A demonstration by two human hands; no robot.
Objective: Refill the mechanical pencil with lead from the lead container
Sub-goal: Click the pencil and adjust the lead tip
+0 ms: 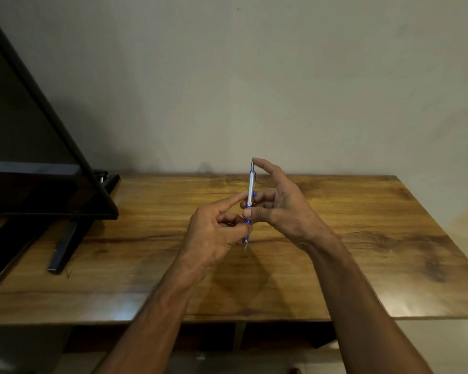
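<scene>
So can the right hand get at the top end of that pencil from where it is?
Probably yes. The right hand already has a fingertip at the top end of the upright mechanical pencil, and nothing stands between them. The left hand grips only the lower part.

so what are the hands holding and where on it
Both hold the mechanical pencil, upright above the table. The left hand pinches the blue grip near the tip; the right hand holds mid-barrel, forefinger on the top end.

The slim silver-and-blue mechanical pencil [250, 190] looks like smooth metal and plastic. The brown wood-grain tabletop [362, 238] is glossy; the black flat screen [25, 157] is shiny.
</scene>
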